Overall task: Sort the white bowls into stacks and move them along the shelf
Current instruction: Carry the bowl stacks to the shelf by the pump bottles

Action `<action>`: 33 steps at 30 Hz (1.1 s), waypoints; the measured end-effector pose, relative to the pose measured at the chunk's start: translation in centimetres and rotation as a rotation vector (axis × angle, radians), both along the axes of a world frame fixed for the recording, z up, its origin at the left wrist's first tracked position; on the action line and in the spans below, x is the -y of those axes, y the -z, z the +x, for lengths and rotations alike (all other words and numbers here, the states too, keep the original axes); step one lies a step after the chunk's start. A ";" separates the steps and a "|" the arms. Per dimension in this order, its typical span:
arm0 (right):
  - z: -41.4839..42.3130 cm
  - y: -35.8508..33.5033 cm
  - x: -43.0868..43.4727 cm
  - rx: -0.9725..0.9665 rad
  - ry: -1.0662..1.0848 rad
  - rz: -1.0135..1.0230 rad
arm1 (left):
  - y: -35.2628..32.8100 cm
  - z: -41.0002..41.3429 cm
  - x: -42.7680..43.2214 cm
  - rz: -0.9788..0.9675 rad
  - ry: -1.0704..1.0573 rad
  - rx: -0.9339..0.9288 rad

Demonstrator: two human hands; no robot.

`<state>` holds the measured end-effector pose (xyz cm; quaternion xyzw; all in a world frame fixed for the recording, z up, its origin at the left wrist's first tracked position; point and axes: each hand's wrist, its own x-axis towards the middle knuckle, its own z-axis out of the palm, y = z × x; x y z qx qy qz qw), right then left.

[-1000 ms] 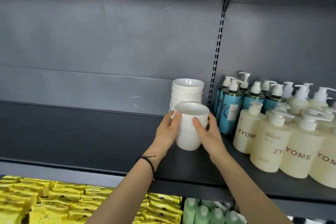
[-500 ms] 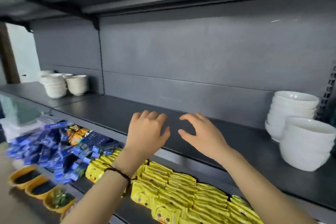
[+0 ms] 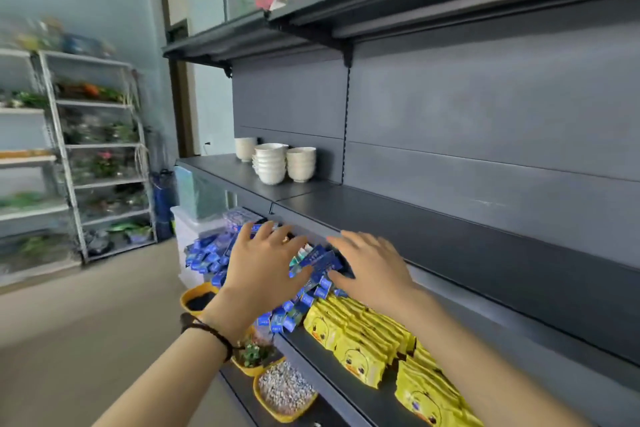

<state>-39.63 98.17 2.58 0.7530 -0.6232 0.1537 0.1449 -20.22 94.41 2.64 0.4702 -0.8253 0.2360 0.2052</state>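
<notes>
Three stacks of white bowls stand at the far left end of the dark grey shelf [image 3: 433, 218]: a tall front stack [image 3: 270, 163], a shorter stack [image 3: 301, 164] to its right, and another stack [image 3: 245, 148] behind on the left. My left hand [image 3: 263, 263] and my right hand [image 3: 372, 263] hover side by side in front of the shelf's front edge, fingers spread, holding nothing. Both hands are well short of the bowls, to their right and lower in the view.
Below the shelf lie blue packets [image 3: 311, 263] and yellow duck-print packets [image 3: 363, 340]. Yellow trays [image 3: 284, 395] of gravel and plants sit lower down. A white wire rack [image 3: 100, 156] with plants stands across the floor on the left.
My hands let go of the bowl stack beside the pump bottles and came away open. The view has swung left along the shelf, so the far-left stacks are now nearer and the right stacks are out of sight.
</notes>
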 end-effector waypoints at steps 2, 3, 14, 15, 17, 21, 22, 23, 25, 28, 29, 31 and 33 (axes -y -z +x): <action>2.4 0.2 2.2 -0.006 -0.027 0.015 | 0.4 2.5 1.7 0.008 -0.029 -0.006; 3.3 0.4 3.2 -0.004 -0.038 0.019 | 0.8 3.5 2.4 0.009 -0.043 -0.008; 12.7 3.6 20.8 -0.010 -0.091 0.089 | 4.1 14.8 17.0 0.052 -0.168 -0.025; 13.6 3.8 22.8 -0.006 -0.094 0.087 | 3.9 15.7 18.9 0.057 -0.173 -0.018; 15.2 3.7 27.2 0.008 -0.097 0.089 | 3.2 17.2 23.3 0.051 -0.185 0.016; 17.7 2.3 35.2 0.011 -0.090 0.090 | 1.3 18.9 31.7 0.034 -0.161 0.036; 18.3 1.9 37.0 0.006 -0.092 0.076 | 1.0 19.2 33.5 0.034 -0.160 0.037; 18.7 1.5 38.4 0.007 -0.090 0.061 | 1.0 19.5 35.0 0.036 -0.159 0.035; 20.0 1.3 41.7 0.018 -0.080 0.049 | 1.4 20.5 38.3 0.043 -0.154 0.016; 21.5 1.3 45.7 0.000 -0.063 0.077 | 2.4 22.5 42.7 0.040 -0.132 0.009; 22.2 1.5 47.4 -0.010 -0.056 0.088 | 2.7 23.6 44.5 0.036 -0.130 0.008; 23.6 1.8 51.0 -0.020 -0.034 0.101 | 3.2 25.9 48.2 0.030 -0.133 0.002; 25.0 2.1 54.4 -0.036 -0.004 0.107 | 3.5 28.0 51.6 0.025 -0.132 -0.009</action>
